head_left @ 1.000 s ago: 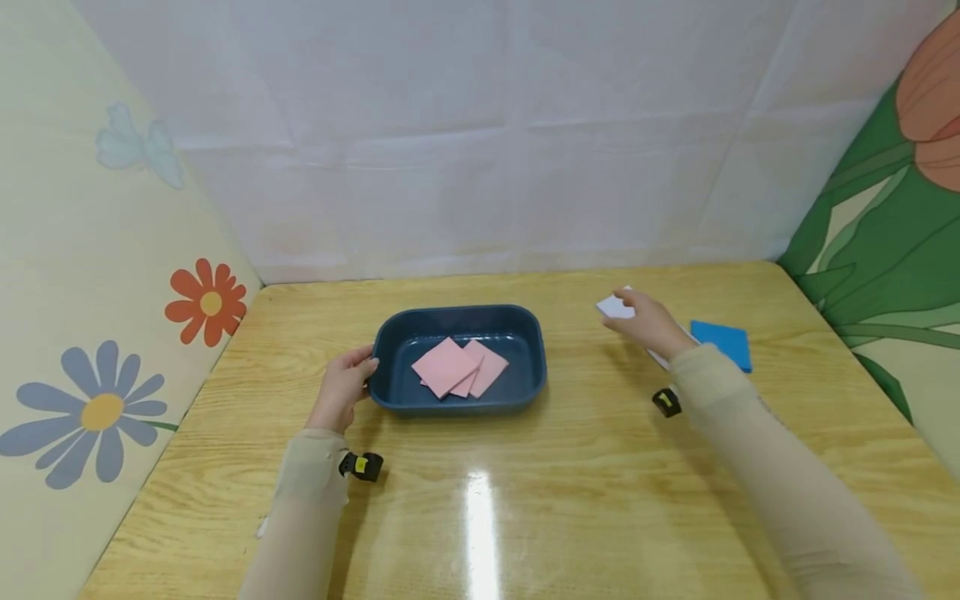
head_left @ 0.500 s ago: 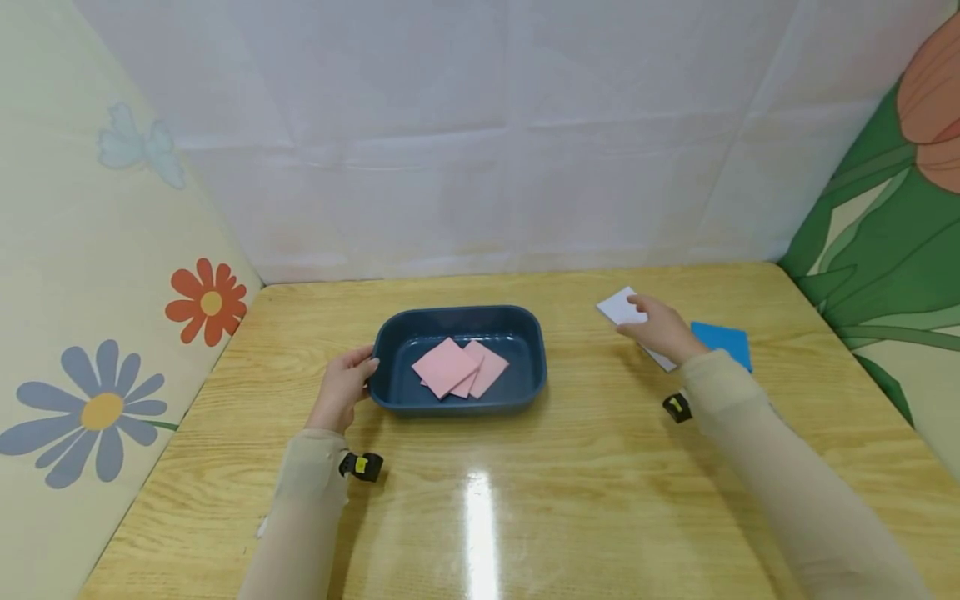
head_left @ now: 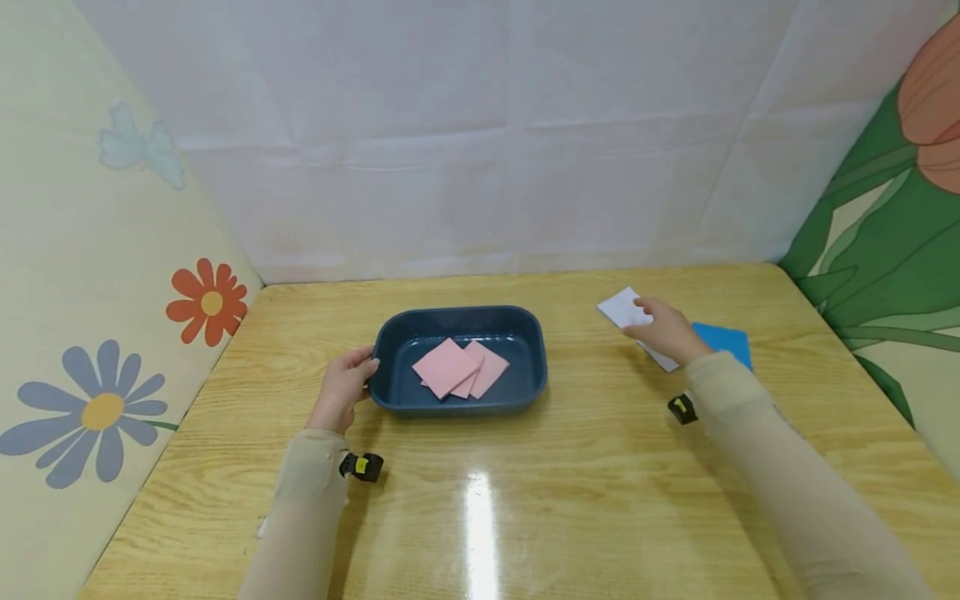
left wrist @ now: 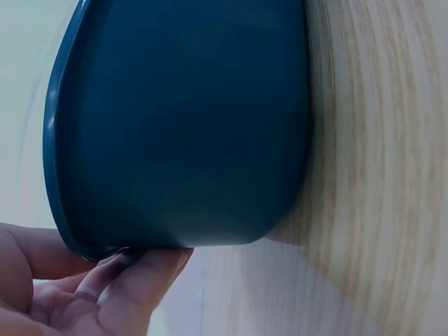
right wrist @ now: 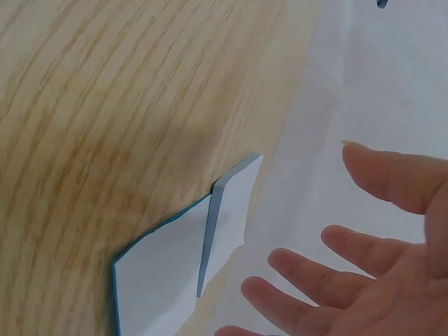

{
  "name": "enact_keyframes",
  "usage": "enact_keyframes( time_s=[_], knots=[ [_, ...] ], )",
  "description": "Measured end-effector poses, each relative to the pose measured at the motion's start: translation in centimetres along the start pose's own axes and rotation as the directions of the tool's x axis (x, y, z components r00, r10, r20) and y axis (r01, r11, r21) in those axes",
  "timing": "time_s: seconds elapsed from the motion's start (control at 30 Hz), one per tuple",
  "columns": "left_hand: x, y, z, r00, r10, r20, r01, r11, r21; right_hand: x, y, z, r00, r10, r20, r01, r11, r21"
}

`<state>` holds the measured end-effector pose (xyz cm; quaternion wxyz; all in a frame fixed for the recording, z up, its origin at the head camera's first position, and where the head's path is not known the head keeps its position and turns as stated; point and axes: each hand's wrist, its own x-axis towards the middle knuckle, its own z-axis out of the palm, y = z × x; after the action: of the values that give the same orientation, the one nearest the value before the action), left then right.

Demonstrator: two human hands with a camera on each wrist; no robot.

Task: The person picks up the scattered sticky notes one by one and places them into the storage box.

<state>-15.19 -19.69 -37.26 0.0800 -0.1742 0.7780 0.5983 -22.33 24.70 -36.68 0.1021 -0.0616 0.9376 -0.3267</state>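
While left fingers (left wrist: 136, 287) grip one tray (head_left: 465, 409), three squares (head_left: 450, 367) lie inside.

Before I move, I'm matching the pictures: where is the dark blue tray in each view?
Head: the dark blue tray lies just below centre, held by the left hand.
Left wrist: seen from outside, it fills the upper left and middle.
Right wrist: cannot tell; a dark fragment near top right is too small to identify.
Shared landmark: the wooden table, in all three.
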Motion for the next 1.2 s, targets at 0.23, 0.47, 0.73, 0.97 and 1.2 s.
enact_keyframes(
  time_s=[0.23, 0.47, 0.73, 0.97, 1.2],
  knots=[
    [0.1, -0.1, 0.0, 1.000, 0.006, 0.006, -0.006, 1.000, -0.002, 0.3, 0.6, 0.0, 1.000, -0.002, 0.002, 0.002, 1.000, 0.014],
    [0.1, -0.1, -0.1, 1.000, -0.010, 0.010, 0.010, 1.000, -0.007, 1.1, 0.9, 0.2, 1.000, 0.001, -0.002, -0.001, 1.000, 0.003],
    [0.2, 0.0, 0.0, 1.000, -0.029, 0.007, 0.029, 1.000, -0.011, 1.8, 0.9, 0.5, 1.000, 0.010, 0.019, -0.010, 1.000, -0.001],
    [0.3, 0.0, 0.1, 0.999, -0.031, -0.008, 0.031, 0.999, -0.013, 2.6, 0.9, 0.7, 0.999, 0.026, 0.045, -0.026, 1.000, -0.012],
    [0.5, 0.1, 0.2, 0.999, -0.034, -0.012, 0.033, 0.999, -0.016, 3.4, 1.1, 0.7, 0.999, 0.003, 0.041, -0.001, 0.998, -0.061]
  ],
)
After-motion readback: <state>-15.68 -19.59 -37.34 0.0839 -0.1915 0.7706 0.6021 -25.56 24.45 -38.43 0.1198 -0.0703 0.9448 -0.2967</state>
